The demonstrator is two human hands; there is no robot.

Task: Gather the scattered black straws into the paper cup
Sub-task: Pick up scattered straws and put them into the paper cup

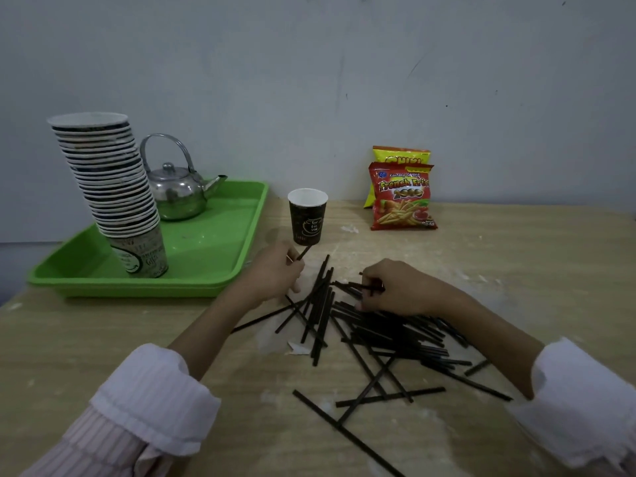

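Straws [395,335] heaped under right hand [395,290], pinching some; left hand [275,270] pinches one beside paper cup [307,216]; tray [213,256] left.

Shiny metal kettle [179,191], glossy plastic tray [220,242], matt wood-look table [103,339].

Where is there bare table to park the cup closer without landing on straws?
Bare wood lies left of the straw pile, in front of the green tray, and between the paper cup and snack bags. Crowded: under the right hand and toward the right sleeve. The left hand holds one straw.
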